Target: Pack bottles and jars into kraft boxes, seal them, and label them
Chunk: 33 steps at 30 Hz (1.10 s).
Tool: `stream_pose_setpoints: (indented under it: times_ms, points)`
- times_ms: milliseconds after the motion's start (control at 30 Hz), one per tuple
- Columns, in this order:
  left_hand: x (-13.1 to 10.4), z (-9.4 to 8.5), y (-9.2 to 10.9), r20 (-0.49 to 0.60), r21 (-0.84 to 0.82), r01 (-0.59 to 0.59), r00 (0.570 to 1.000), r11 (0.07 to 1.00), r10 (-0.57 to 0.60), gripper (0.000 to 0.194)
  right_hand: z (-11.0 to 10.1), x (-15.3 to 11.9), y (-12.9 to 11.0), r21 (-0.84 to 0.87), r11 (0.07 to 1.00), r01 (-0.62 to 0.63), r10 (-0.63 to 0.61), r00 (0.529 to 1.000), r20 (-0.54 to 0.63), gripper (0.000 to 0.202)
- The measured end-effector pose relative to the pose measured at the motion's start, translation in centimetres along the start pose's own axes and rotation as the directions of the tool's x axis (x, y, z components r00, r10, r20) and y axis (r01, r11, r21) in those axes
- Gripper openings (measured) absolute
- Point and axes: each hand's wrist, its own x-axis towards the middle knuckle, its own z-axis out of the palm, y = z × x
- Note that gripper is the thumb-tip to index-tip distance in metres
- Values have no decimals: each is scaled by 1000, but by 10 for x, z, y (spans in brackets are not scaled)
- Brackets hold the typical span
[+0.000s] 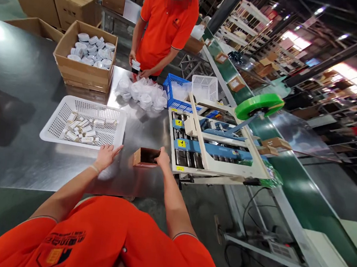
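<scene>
My left hand (106,157) is at the front right corner of a white perforated plastic basket (51,128), index finger stretched to the right and nothing visible in it. Inside the basket lie several small bottles (86,132) with white labels and gold-coloured ends, heaped toward the left. To the right, a small open-topped cardboard box (136,158) stands on the metal table, its inside dark. My right hand (163,158) grips that box by its right end, with fingers partly over the wall.
A carton (85,73) of white round tins stands behind the basket. Plastic-wrapped round items (145,98) lie near a co-worker (167,26), who holds a white-lidded container. A roller taping machine (193,145) adjoins the table's right edge, with a green conveyor (302,193) beyond it.
</scene>
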Motion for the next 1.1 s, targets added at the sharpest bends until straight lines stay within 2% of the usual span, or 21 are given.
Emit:
stream_pose_setpoints:
  times_ms: [467, 1100]
  points:
    - [0, 0, 0, -4, -23, 8, 1000, 1000, -8, 57, 0, -2, -1, -8, 1000, 3, -3, 1000, -9, 59]
    - [-1, -3, 2, 21, 64, 4, 1000, 998, -5, 58, 7, 6, 4, 11, 1000, 15, -15, 1000, -13, 58]
